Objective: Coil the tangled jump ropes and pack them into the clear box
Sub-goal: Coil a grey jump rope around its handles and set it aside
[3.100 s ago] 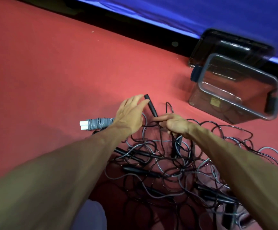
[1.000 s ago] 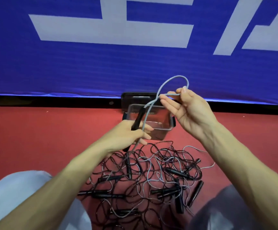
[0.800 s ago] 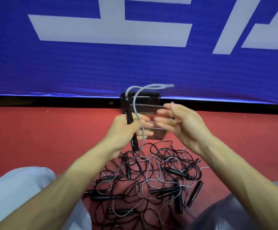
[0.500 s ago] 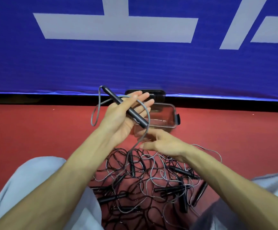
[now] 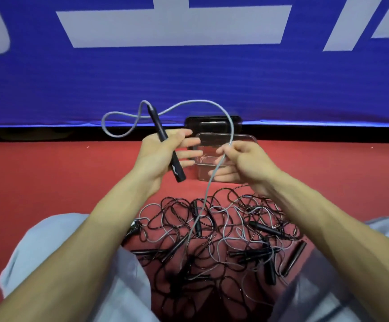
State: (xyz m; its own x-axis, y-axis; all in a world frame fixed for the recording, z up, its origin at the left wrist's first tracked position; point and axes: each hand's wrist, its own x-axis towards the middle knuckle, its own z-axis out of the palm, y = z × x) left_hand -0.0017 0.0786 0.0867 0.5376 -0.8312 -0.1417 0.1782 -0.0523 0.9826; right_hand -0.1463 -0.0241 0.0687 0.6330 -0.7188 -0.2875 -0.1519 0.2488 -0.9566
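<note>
Jump ropes (image 5: 212,228) lie in a tangled heap of black and grey cords and black handles on the red floor (image 5: 49,177), between the person's knees in pale trousers (image 5: 49,252). In the head view the left hand (image 5: 156,156) carries a black handle (image 5: 165,142) across its palm, fingers stretched out, the thumb not visible. The right hand (image 5: 247,161), apart from it, pinches the grey rope (image 5: 232,126), which arcs up from that handle and trails down into the heap. The cord looks light, limp and springy, likely to snag on its neighbours; the stiff handles seem the surest hold. The clear box (image 5: 247,135) stands open just beyond the hands, a dark lid (image 5: 212,119) behind it, against a blue banner (image 5: 189,77) with pale lettering
</note>
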